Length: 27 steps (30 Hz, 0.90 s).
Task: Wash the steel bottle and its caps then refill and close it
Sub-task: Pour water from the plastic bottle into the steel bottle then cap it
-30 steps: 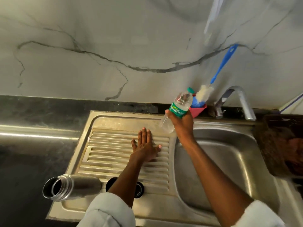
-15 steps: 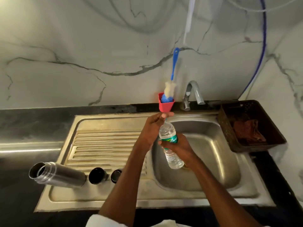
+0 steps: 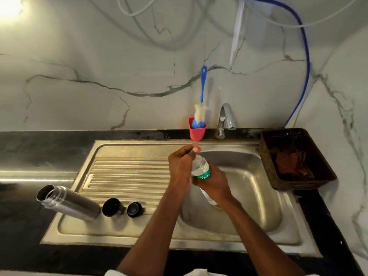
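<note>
The steel bottle [image 3: 69,202] lies on its side at the drainboard's front left, its open mouth pointing left. Two black caps [image 3: 113,207] [image 3: 135,209] sit just right of it on the drainboard. Over the sink basin [image 3: 258,196] my right hand [image 3: 214,181] grips a clear plastic water bottle [image 3: 201,168] with a green label. My left hand [image 3: 182,166] curls round that bottle's top, pinching its cap, which is mostly hidden by the fingers.
A blue-handled bottle brush [image 3: 202,100] stands in a red cup [image 3: 197,129] behind the sink, next to the tap [image 3: 226,118]. A dark basket [image 3: 296,158] with a brown cloth sits at the right. Black counter [image 3: 29,152] surrounds the steel sink unit.
My right hand brought the plastic bottle down from near the red cup to over the basin. My left hand left the drainboard and took hold of the bottle's top.
</note>
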Each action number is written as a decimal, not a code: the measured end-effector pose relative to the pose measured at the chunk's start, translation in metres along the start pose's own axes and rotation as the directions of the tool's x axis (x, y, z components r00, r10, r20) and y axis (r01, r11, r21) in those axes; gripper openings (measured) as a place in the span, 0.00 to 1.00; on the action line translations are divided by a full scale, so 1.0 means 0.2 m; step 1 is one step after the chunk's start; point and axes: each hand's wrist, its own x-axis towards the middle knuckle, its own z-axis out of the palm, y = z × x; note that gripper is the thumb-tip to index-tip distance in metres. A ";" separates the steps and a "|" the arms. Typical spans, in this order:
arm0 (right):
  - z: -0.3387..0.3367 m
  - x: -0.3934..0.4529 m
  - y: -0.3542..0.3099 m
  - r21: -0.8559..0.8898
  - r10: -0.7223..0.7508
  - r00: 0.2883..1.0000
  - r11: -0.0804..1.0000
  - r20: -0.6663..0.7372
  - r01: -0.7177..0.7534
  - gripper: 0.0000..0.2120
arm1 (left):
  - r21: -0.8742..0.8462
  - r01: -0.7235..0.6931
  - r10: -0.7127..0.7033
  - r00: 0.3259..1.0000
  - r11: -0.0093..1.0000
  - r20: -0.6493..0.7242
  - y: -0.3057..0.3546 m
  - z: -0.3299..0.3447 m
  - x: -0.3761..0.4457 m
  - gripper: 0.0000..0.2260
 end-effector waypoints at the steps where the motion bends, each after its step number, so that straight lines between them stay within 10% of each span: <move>1: 0.01 -0.01 0.00 -0.043 0.002 0.999 0.999 -0.032 -0.003 0.33 | 0.042 -0.009 0.012 0.998 0.999 -0.054 -0.01 0.00 0.00 0.02; 9: 0.03 -0.03 0.05 -0.272 -0.091 0.995 0.958 0.030 0.096 0.26 | 0.455 -0.177 0.250 0.962 0.873 -0.106 -0.05 -0.18 -0.06 0.07; 14: 0.10 -0.09 0.09 -0.226 -0.124 0.987 0.963 0.102 0.145 0.27 | 0.400 -0.095 0.204 0.949 0.912 -0.240 -0.09 -0.37 -0.07 0.13; 19: 0.20 -0.16 0.11 -0.138 -0.138 0.972 0.976 0.190 0.165 0.27 | 0.721 0.058 0.138 0.968 0.690 -0.210 -0.35 -0.66 -0.14 0.22; 27: 0.42 -0.24 0.07 -0.164 -0.116 0.966 0.974 0.233 0.156 0.30 | 0.840 0.079 0.031 0.993 0.537 -0.113 -0.61 -0.95 -0.25 0.07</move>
